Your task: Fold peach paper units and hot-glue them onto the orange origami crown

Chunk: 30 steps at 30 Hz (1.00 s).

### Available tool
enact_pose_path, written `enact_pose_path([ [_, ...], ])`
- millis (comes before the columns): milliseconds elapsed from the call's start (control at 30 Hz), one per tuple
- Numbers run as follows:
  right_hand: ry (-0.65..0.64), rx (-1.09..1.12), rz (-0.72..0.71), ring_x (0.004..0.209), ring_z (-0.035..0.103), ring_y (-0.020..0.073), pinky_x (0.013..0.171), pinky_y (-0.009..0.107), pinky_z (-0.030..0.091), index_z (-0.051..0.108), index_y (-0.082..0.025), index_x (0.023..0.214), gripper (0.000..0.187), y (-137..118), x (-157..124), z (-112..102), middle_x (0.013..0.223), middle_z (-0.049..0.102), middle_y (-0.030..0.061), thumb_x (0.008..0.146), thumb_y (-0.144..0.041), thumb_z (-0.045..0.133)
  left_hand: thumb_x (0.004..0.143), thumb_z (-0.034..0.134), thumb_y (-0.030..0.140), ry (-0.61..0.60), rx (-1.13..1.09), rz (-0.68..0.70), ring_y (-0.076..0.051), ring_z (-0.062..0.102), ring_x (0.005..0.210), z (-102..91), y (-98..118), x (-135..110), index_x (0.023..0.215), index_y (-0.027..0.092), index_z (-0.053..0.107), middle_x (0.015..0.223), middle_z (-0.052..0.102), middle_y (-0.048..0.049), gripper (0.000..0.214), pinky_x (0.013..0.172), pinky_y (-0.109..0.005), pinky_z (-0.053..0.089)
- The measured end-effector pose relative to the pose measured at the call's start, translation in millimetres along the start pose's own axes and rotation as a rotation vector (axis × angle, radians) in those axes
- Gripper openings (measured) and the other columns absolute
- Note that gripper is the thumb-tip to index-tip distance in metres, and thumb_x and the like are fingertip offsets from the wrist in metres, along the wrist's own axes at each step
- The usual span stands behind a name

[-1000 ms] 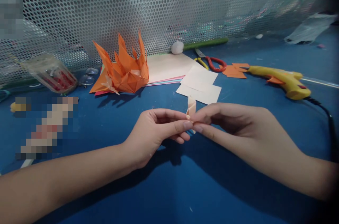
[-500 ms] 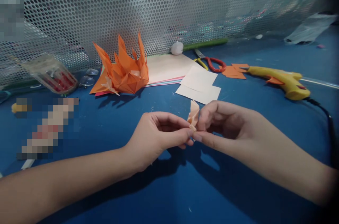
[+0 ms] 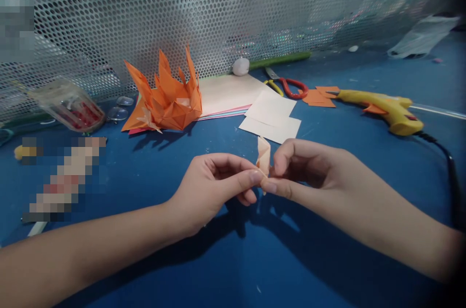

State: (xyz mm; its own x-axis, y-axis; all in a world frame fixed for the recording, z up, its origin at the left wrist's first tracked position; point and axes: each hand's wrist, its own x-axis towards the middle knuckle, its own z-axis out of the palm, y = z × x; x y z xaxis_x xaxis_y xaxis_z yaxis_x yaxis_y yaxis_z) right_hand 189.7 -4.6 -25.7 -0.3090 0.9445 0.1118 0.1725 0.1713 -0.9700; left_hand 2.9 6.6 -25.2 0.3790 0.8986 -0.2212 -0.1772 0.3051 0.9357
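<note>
Between my two hands is a small folded piece of peach paper (image 3: 263,154), held upright above the blue table. My left hand (image 3: 218,184) pinches its lower part between thumb and fingers. From the other side my right hand (image 3: 313,170) grips the same lower part, its thumb tip touching close to the left thumb. The paper's bottom is mostly hidden by my fingertips. Just beyond it lie pale square paper sheets (image 3: 271,126). Behind my left hand stands an orange folded-paper piece (image 3: 178,104) with tall pointed tips.
A yellow glue gun (image 3: 386,106) with a black cord lies at right, near orange paper squares (image 3: 318,98). Red-handled scissors (image 3: 294,89) rest behind the sheets. A clear cup (image 3: 71,106) with red contents and a blurred-out object (image 3: 69,177) are at left. Perforated metal (image 3: 204,17) borders the back.
The folded paper has turned slightly between my fingers, and my left thumb has shifted up a little on it. Both hands keep their hold. The whole view has moved slightly.
</note>
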Motion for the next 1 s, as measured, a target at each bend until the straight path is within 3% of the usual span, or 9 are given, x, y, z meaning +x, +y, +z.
enact_pose_path([
  [67,0.017,-0.136,-0.097,0.063,0.068,0.0151,0.055,0.023,0.056,0.064,-0.023,0.072,0.022,1.9,0.2,-2.2,0.070,0.071,-0.0002,0.084,-0.037,0.076,0.059,0.097,0.026,0.003,-0.006,0.011,-0.006,0.057,0.046,-1.3,-1.2,0.4,0.065,0.015,0.076,0.059,0.071,0.0009,0.025,0.052,-0.016,0.051],
  [167,0.053,-0.438,-0.387,0.064,0.071,0.0152,0.062,0.025,0.060,0.072,-0.027,0.082,0.012,4.5,0.1,-6.6,0.075,0.076,-0.0013,0.092,-0.025,0.065,0.060,0.097,0.029,0.028,-0.016,0.018,-0.006,0.056,0.045,-2.6,-1.8,0.7,0.068,0.016,0.077,0.055,0.068,0.0020,0.025,0.050,-0.017,0.052],
  [267,0.052,-0.699,-0.661,0.076,0.076,0.0174,0.072,0.028,0.062,0.074,-0.030,0.096,0.024,6.8,-0.4,-10.7,0.092,0.080,0.0005,0.095,-0.014,0.056,0.058,0.098,0.031,0.058,-0.018,0.006,-0.007,0.055,0.044,-2.8,-1.4,1.1,0.069,0.015,0.077,0.049,0.063,0.0032,0.028,0.050,-0.018,0.053],
  [433,-0.014,-0.906,-0.857,0.089,0.076,0.0176,0.080,0.027,0.061,0.072,-0.024,0.109,0.032,9.4,0.7,-15.2,0.102,0.080,0.0055,0.100,-0.009,0.046,0.064,0.094,0.037,0.075,-0.105,0.069,-0.007,0.060,0.049,-3.9,-4.0,1.9,0.076,0.013,0.078,0.064,0.071,-0.0001,0.032,0.044,-0.016,0.051],
  [600,-0.108,-0.956,-0.886,0.094,0.074,0.0182,0.086,0.029,0.059,0.069,-0.021,0.119,0.034,15.7,1.8,-21.8,0.106,0.078,0.0076,0.101,-0.008,0.042,0.076,0.087,0.034,0.055,-0.118,0.106,-0.008,0.064,0.052,-6.5,-6.6,1.2,0.080,0.013,0.075,0.069,0.072,-0.0004,0.024,0.044,-0.014,0.053],
  [733,-0.038,-0.959,-0.970,0.092,0.074,0.0193,0.082,0.030,0.059,0.067,-0.023,0.117,0.031,15.6,1.5,-25.1,0.104,0.078,0.0070,0.103,-0.010,0.042,0.080,0.083,0.028,0.030,-0.106,0.125,-0.007,0.064,0.053,-6.0,-5.9,-0.2,0.080,0.013,0.073,0.073,0.073,-0.0006,0.018,0.045,-0.014,0.053],
  [833,-0.039,-0.941,-0.934,0.096,0.075,0.0183,0.087,0.027,0.059,0.066,-0.025,0.111,0.025,10.1,0.9,-23.8,0.107,0.078,0.0057,0.101,-0.011,0.049,0.074,0.087,0.019,0.029,-0.067,0.115,-0.008,0.064,0.054,-4.6,-5.1,-1.3,0.080,0.014,0.073,0.075,0.073,0.0002,0.016,0.046,-0.014,0.053],
  [1000,0.019,-0.879,-0.850,0.081,0.076,0.0121,0.083,0.020,0.061,0.063,-0.027,0.101,0.019,6.2,-3.1,-15.8,0.097,0.078,-0.0009,0.100,-0.011,0.054,0.061,0.087,0.002,0.064,0.089,0.183,-0.006,0.064,0.059,-3.7,-4.9,-6.1,0.079,0.017,0.073,0.075,0.074,0.0042,0.027,0.051,-0.012,0.051],
])
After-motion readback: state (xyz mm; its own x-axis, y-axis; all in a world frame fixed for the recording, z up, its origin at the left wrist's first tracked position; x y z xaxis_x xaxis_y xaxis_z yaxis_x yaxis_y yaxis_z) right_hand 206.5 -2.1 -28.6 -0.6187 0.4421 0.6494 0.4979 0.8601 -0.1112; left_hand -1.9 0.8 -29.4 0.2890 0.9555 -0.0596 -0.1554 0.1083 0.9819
